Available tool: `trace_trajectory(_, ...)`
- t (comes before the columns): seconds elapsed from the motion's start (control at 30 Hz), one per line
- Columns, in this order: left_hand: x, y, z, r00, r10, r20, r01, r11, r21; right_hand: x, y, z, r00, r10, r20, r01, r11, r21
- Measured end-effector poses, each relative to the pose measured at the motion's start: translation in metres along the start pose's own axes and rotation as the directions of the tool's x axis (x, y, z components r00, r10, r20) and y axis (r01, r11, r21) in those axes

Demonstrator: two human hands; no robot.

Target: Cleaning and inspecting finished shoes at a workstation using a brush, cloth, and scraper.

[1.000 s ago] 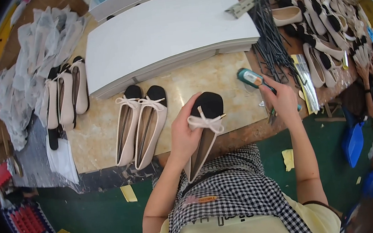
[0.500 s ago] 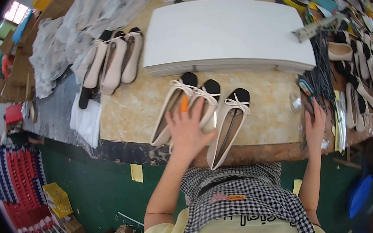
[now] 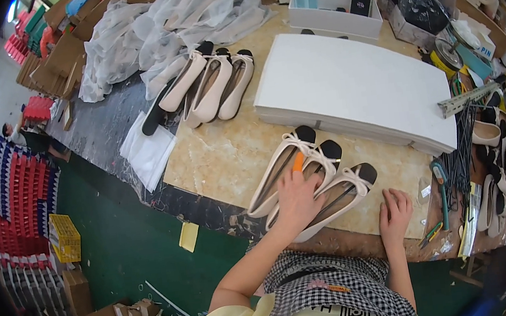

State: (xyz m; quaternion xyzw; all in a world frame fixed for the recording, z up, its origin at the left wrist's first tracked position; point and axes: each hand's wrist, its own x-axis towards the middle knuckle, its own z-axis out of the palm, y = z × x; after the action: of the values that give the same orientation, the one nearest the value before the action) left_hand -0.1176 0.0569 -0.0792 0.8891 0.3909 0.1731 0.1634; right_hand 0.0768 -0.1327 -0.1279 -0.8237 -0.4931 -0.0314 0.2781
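Three cream ballet flats with black toes and thin bows lie side by side at the table's front edge. My left hand (image 3: 299, 201), an orange finger cover (image 3: 298, 161) on one finger, is closed on the middle ballet flat (image 3: 330, 150). The left ballet flat (image 3: 273, 171) lies against it. On its other side the right ballet flat (image 3: 359, 181) is partly hidden by my hand and wrist. My right hand (image 3: 395, 213) rests near the table edge, right of the shoes, fingers loosely bent and apart, holding nothing.
A stack of white sheets (image 3: 351, 86) lies behind the shoes. More flats (image 3: 213, 93) stand back left, beside plastic-wrapped items (image 3: 168, 29) and a white cloth (image 3: 147, 149). At right are a teal-handled tool (image 3: 438, 173), small snips (image 3: 431, 234), black strips (image 3: 456, 139) and many shoes (image 3: 504, 171).
The view has shifted and turned. My left hand has gone from spread over the shoes to closed on the middle one. My right hand has moved from beside the teal-handled tool toward the shoes.
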Motion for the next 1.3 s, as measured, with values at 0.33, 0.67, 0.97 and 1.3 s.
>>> trace_trajectory(0.33,0.194,-0.091,-0.104,0.906,0.067,-0.417,0.108,0.918,0.382,0.006,0.0,0.007,0.999,0.005,-0.049,-0.008,0.999,-0.045)
trace_trajectory(0.67,0.309,-0.227,-0.191,0.82,-0.46,-0.34,0.572,0.669,0.475,0.005,-0.004,0.005,0.998,0.054,-0.036,-0.054,0.998,-0.015)
trace_trajectory(0.97,0.264,-0.221,-0.136,0.917,-0.06,-0.394,0.228,0.89,0.394,0.009,-0.003,0.006,0.997,0.072,-0.028,-0.074,0.993,-0.089)
trace_trajectory(1.3,0.2,-0.195,-0.111,0.991,0.006,-0.137,0.091,0.714,0.694,0.006,-0.006,0.005,0.999,0.034,-0.037,-0.035,0.999,-0.028)
